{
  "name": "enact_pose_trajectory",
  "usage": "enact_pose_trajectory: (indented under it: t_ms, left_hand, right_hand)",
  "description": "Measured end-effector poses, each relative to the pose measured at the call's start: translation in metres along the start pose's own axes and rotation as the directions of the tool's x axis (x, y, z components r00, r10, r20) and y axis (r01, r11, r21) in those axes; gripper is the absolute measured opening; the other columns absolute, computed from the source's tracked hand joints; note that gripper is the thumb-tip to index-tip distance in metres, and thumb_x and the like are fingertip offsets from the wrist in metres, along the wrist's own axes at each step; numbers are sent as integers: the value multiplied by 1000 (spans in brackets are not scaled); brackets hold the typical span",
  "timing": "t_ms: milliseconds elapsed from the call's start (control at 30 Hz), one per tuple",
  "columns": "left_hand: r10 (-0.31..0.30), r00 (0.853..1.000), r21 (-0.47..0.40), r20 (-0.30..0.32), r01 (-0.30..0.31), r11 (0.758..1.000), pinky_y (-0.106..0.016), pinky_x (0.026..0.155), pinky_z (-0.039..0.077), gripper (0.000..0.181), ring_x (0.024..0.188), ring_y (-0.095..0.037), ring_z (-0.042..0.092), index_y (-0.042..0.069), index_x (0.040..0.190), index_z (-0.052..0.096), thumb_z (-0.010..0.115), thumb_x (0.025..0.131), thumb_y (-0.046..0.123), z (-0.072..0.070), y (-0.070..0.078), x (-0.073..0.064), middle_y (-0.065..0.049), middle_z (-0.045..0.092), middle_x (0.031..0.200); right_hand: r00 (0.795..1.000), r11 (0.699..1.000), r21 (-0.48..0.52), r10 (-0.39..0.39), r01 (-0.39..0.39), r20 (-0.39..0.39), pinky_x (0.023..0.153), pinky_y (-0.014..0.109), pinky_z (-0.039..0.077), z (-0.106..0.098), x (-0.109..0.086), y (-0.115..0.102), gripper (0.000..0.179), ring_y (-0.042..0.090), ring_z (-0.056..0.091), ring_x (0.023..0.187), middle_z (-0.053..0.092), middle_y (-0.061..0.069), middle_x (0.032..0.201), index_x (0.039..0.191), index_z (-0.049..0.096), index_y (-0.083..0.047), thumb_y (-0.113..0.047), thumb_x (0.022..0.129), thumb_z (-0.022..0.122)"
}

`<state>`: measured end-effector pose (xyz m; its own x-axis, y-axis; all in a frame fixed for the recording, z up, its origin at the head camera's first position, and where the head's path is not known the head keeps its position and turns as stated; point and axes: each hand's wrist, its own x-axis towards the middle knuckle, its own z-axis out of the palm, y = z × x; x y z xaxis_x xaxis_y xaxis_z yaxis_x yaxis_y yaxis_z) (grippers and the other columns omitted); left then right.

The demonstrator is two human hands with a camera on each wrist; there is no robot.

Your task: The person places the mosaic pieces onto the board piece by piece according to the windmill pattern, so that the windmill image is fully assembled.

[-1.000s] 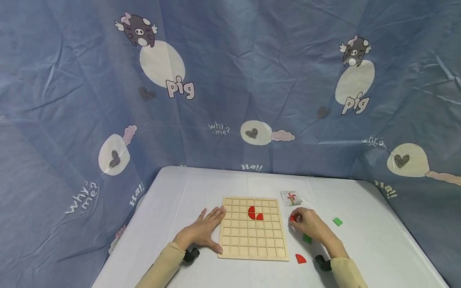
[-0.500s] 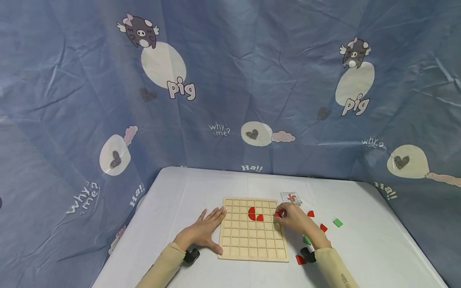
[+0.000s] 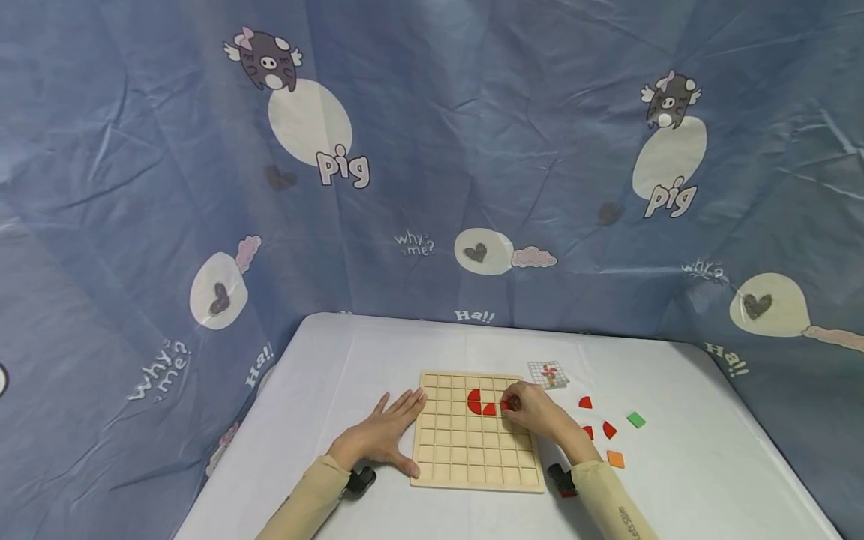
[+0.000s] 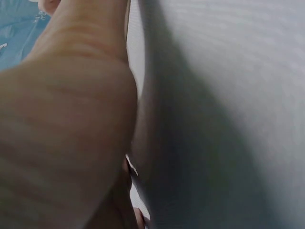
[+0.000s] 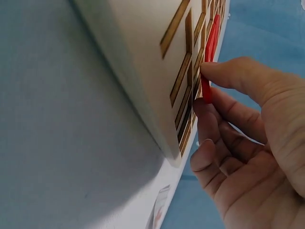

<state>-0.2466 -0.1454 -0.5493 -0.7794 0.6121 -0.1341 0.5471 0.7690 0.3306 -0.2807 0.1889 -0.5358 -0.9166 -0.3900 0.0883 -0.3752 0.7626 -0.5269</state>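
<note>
A square wooden grid board (image 3: 459,454) lies on the white table. Red quarter-round tiles (image 3: 474,402) sit in several of its upper-middle cells. My left hand (image 3: 381,436) lies spread along the board's left edge, fingers straight, fingertips and thumb touching the rim; the left wrist view shows mostly the wrist and table. Over the board's right part, my right hand (image 3: 536,409) pinches another red quarter-round tile (image 5: 206,90) between thumb and fingers. That tile is just right of the placed ones, held edge-on near the grid in the right wrist view.
Right of the board lie loose red tiles (image 3: 610,429), a green square tile (image 3: 636,419) and an orange square tile (image 3: 615,458). One red tile (image 3: 568,494) is mostly hidden under the right wrist. A printed pattern card (image 3: 548,373) lies beyond the right hand. A blue curtain hangs behind.
My right hand has moved left from the table onto the board, carrying the red tile. Loose tiles formerly covered by the arm now show. My left hand stays put.
</note>
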Motion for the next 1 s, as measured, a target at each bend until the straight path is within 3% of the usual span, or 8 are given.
enact_pose_trajectory:
  t_ms: [400,800,1000]
  left_hand:
    - [1,1000,7,-2,-1,1000,-61,119,3,134,151,-32,7,6,155,11,74,57,72,1,1,1,-12,7,163]
    - [-17,1000,2,8,17,1000,-61,119,3,134,151,-31,7,7,156,10,74,58,73,3,2,0,-11,7,163]
    - [-3,1000,-4,-1,3,1000,-61,119,3,134,151,-32,7,6,155,10,75,58,71,3,0,1,-12,6,163]
  right_hand:
    - [999,998,-46,-44,44,0,62,20,49,1,0,-1,13,5,52,73,58,-4,86,94,71,-9,-13,82,76]
    - [997,995,-57,-82,81,-11,64,20,52,7,-1,1,11,9,61,79,66,-1,89,93,73,-9,-11,83,76]
    - [998,998,-27,-62,62,-14,63,20,50,7,-1,0,13,6,57,77,66,-2,89,96,71,-8,-10,83,75]
